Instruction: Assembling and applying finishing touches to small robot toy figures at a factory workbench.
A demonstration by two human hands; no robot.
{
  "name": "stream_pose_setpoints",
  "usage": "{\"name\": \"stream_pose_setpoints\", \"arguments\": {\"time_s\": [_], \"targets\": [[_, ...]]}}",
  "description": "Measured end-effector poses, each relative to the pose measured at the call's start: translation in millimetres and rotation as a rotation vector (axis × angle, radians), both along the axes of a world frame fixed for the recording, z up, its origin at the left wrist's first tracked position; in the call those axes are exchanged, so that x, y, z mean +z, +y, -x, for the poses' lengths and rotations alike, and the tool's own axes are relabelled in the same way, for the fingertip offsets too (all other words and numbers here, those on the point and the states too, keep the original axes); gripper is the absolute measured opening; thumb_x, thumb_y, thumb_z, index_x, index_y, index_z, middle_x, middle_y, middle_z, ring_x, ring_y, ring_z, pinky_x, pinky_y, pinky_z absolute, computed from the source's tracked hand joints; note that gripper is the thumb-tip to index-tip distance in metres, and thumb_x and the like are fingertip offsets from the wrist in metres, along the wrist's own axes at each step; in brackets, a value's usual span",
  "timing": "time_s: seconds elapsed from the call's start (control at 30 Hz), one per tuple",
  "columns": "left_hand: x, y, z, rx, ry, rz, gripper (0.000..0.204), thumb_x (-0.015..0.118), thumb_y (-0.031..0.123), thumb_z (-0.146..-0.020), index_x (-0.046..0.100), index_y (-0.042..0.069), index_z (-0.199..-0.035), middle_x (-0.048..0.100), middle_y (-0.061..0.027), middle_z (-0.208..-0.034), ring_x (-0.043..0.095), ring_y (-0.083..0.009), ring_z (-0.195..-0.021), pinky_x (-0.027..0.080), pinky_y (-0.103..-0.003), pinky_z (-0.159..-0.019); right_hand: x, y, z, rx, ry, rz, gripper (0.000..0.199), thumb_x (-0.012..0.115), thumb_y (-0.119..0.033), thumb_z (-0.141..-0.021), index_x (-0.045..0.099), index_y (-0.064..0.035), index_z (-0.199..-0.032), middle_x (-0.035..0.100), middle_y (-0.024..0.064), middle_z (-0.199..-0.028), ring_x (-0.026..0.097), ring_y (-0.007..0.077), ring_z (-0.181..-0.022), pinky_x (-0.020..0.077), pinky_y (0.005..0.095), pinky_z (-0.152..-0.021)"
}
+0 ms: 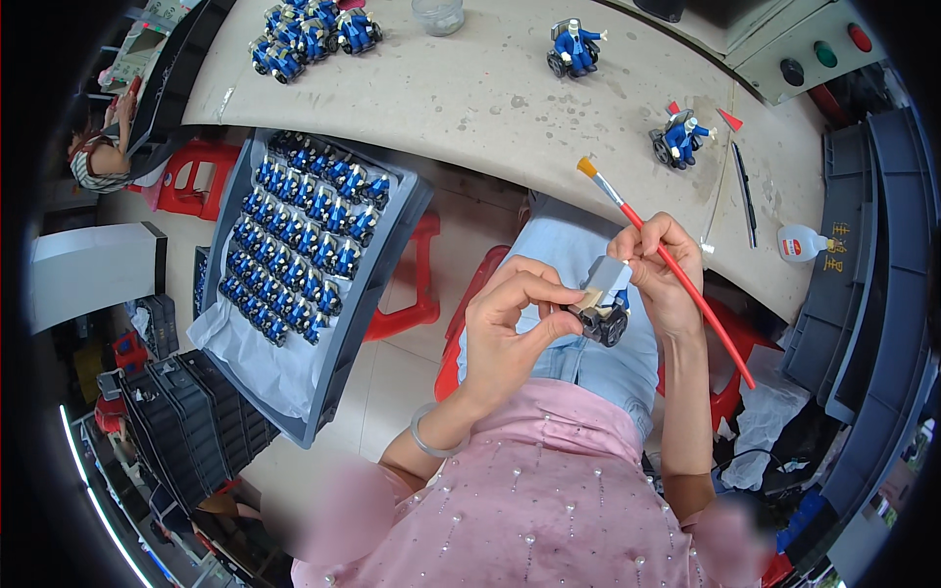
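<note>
Above my lap I hold a small wheelchair figurine (pixel 608 302), blue with a grey chair back and dark wheels. My left hand (pixel 520 318) pinches its beige and dark end between thumb and fingertips. The fingers of my right hand (pixel 659 265) are closed at its other side, by a small whitish part. That same hand also keeps a paintbrush (pixel 686 279) with a red handle, its yellow bristles pointing up and left over the table edge. On the table stand two similar figurines, a nearer wheelchair figurine (pixel 679 139) and a farther wheelchair figurine (pixel 574 49).
A grey tray (pixel 368 323) of many blue figurines in rows stands at my left. A cluster of figurines (pixel 309 34) and a clear cup (pixel 438 15) sit at the table's back. At right lie a black pen-like tool (pixel 745 194), red scraps (pixel 728 120) and a white bottle (pixel 802 243).
</note>
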State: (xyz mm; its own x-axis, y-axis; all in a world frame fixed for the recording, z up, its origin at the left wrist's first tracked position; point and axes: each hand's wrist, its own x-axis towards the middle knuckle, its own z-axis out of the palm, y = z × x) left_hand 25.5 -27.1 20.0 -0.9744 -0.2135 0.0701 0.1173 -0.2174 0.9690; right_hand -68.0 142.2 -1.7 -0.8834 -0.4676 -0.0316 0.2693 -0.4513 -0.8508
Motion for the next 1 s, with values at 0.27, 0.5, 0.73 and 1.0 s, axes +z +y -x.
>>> {"name": "stream_pose_setpoints", "arguments": {"time_s": [0.27,0.5,0.73,1.0], "targets": [[-1.4,-4.4,-3.8,0.004,-0.009,0.101,0.026,0.081,0.007,-0.067,0.071,0.004,-0.09,0.058,-0.0031,-0.087,0.049,-0.0088,-0.072,0.039,-0.022,-0.062,1.7,-1.4,-2.9,0.011,0.012,-0.026,0.027,0.071,0.004,-0.076,0.048,-0.0067,-0.084,0.058,0.009,-0.084,0.058,0.0197,-0.086,0.0486,0.0324,-0.08],[-3.9,-3.8,-0.2,0.011,-0.012,0.076,0.026,0.082,0.009,-0.066,0.071,0.005,-0.089,0.058,-0.0026,-0.087,0.048,-0.0088,-0.071,0.038,-0.022,-0.061,2.8,0.1,-0.4,0.01,0.027,-0.028,0.026,0.07,0.006,-0.076,0.048,-0.0065,-0.083,0.058,0.0091,-0.083,0.058,0.0197,-0.085,0.0486,0.0321,-0.076],[0.6,-10.2,-1.6,0.02,-0.008,0.031,0.025,0.081,0.005,-0.067,0.07,0.002,-0.09,0.058,-0.0032,-0.092,0.051,-0.0075,-0.073,0.04,-0.02,-0.063,8.2,-12.4,-0.1,0.023,-0.004,-0.051,0.026,0.064,0.011,-0.076,0.046,-0.0067,-0.082,0.056,0.0084,-0.083,0.056,0.0175,-0.082,0.0467,0.0297,-0.076],[-5.0,-15.0,-8.8,-0.049,-0.129,-0.384,0.05,0.061,-0.002,-0.084,0.043,0.001,-0.13,0.051,-0.0104,-0.118,0.058,-0.0144,-0.096,0.048,-0.026,-0.079,28.9,-12.6,-12.8,-0.138,0.258,-0.388,0.023,0.058,0.012,-0.08,0.044,-0.0062,-0.085,0.052,0.0063,-0.083,0.051,0.0134,-0.079,0.0427,0.0261,-0.074]]}}
